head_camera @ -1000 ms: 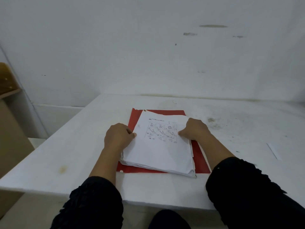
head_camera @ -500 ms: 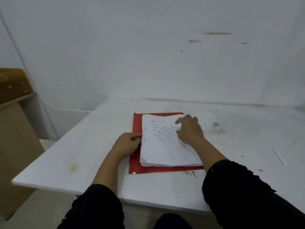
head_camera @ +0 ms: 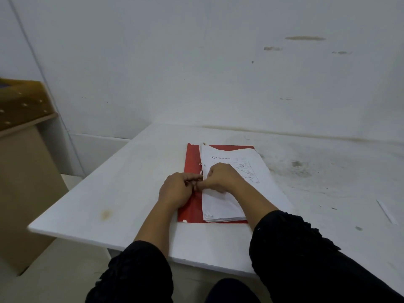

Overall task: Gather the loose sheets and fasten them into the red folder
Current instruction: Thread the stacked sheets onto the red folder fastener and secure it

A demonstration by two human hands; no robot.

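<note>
Nearest me, black sleeves [head_camera: 301, 248] lead to both hands meeting at the paper's left edge. My left hand [head_camera: 177, 190] and right hand [head_camera: 220, 177] curl narrow, fingertips pinching something too small to tell. The stack of sheets [head_camera: 238, 193] lies on the red folder [head_camera: 192, 158], on the white table [head_camera: 131, 182].

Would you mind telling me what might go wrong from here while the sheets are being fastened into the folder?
1. The stack of sheets looks fanned at its near edge, so lower pages may miss the fastening.
2. Both hands, left and right, crowd the stack's left edge, leaving its right side free to swing, perhaps.
3. The red folder lies close to the table front edge; a tug might drag it off.
</note>
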